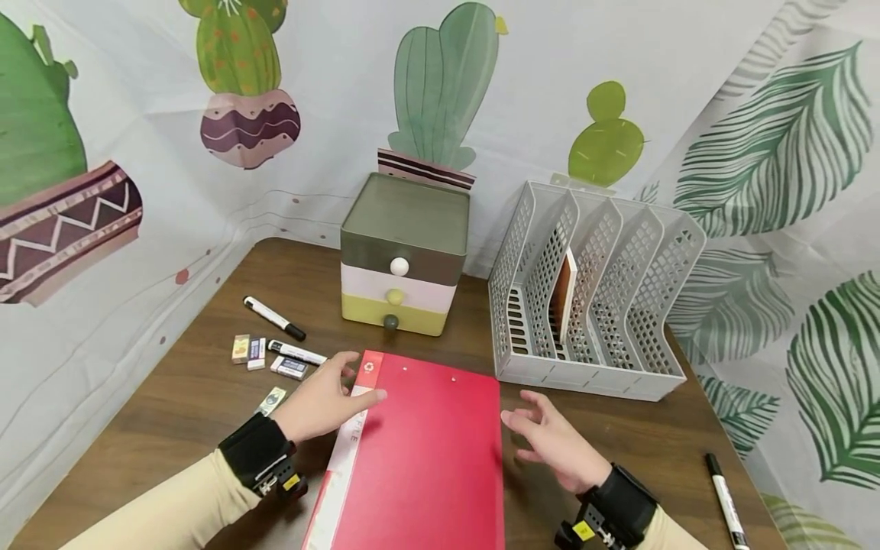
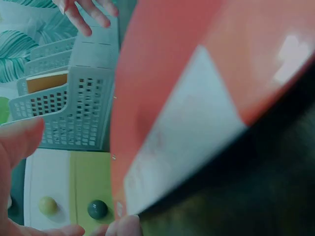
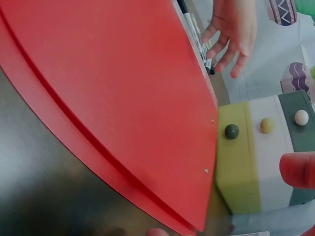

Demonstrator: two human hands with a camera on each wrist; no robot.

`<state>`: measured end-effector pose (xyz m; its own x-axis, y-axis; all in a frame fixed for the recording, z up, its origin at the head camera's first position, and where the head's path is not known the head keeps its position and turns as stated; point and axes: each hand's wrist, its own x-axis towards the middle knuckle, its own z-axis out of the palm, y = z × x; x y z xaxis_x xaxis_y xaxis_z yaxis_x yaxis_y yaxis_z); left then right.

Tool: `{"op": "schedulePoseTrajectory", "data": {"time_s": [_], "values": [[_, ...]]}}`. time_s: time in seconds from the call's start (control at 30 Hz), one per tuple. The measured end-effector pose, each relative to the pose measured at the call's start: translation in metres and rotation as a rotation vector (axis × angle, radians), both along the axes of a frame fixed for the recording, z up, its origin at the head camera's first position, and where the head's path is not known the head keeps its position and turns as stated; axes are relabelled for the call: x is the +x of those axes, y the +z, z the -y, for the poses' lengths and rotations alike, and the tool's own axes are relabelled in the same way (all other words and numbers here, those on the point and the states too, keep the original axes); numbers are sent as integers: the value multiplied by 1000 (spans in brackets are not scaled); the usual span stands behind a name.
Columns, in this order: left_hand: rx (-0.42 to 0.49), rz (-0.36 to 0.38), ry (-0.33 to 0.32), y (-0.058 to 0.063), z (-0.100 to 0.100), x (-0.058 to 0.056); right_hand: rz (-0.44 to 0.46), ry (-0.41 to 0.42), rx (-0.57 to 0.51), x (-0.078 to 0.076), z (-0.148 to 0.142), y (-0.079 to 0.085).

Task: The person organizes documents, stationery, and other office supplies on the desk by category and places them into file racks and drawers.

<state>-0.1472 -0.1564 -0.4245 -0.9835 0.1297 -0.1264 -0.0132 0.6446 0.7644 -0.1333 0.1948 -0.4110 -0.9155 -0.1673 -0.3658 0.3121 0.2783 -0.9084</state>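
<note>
A red file folder (image 1: pixel 433 451) with a white spine label lies flat on the brown table in the head view, its lower end cut off by the frame. At its upper left corner is my left hand (image 1: pixel 326 401), thumb stretched over the spine and fingers spread loosely beside the edge. Off the folder's right edge, my right hand (image 1: pixel 557 443) hovers with fingers apart and nothing in them. Seen from the right wrist, the folder's cover (image 3: pixel 128 98) and its lower layer part slightly along the near edge.
Behind the folder stands a small three-drawer box (image 1: pixel 404 252). A grey slotted file rack (image 1: pixel 591 370) at the back right holds a thin brown-and-white item (image 1: pixel 565 294). Markers (image 1: pixel 275 317) and small eraser-like blocks (image 1: pixel 256 354) lie at left; another marker (image 1: pixel 726 500) lies far right.
</note>
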Motion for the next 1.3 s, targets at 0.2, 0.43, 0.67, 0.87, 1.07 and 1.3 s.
{"op": "schedulePoseTrajectory", "data": {"time_s": [0.2, 0.43, 0.67, 0.87, 1.07, 1.3], "values": [[-65, 22, -12, -10, 3, 6, 124, 4, -2, 6, 0, -4], [-122, 21, 1, -16, 0, 11, 187, -9, -46, 4, 1, -11], [-69, -2, -8, -23, -4, 11, 203, 19, -108, 5, 4, -18], [-35, -39, -28, -25, -9, 9, 197, 1, -95, 6, 6, -20], [-48, -38, -44, -25, -8, 10, 194, 17, -95, 6, 7, -21], [95, -15, -119, -21, -4, 9, 202, 35, -110, 6, 4, -21]]}}
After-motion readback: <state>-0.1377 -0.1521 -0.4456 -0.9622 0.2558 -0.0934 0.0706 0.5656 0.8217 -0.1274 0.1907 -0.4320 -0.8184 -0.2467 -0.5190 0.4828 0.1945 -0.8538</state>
